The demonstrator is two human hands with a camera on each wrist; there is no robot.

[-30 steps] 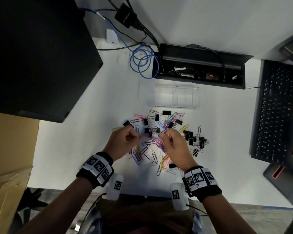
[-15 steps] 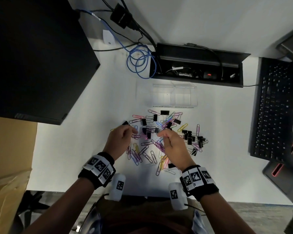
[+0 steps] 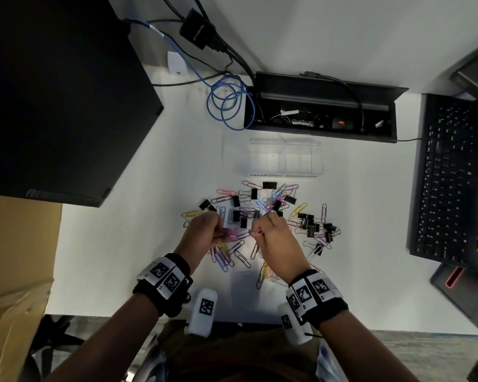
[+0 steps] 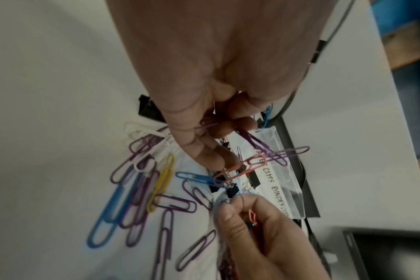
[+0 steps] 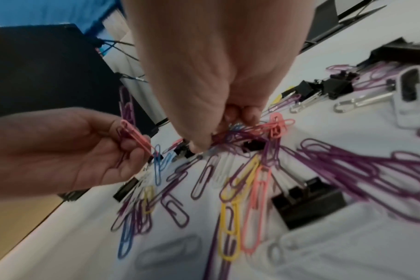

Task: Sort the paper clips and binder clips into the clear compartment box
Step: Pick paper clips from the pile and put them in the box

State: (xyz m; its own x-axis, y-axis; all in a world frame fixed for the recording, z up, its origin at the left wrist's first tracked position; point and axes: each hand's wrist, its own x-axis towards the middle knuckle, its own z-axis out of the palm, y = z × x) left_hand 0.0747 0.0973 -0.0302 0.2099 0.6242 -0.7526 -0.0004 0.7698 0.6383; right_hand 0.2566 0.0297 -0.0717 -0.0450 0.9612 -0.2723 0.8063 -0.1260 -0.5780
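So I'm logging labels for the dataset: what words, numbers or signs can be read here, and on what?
"CLIPS BINDER CL…", cut off at the edge: handwritten on the white strip along the front of the clear compartment box.
"PAPER CLIPS", then blurred words: the same strip in the head view.
Keyboard key legends: too small to read.
Wristband squares: black-and-white marker patterns, no text.

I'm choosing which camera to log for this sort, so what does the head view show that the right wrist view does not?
Only the head view shows the clear compartment box, with no clips visible inside it, the keyboard and the coiled blue cable. Only the right wrist view shows up close the pink paper clip that the left hand pinches. Both show the right hand and the mixed clips spread on the white desk.
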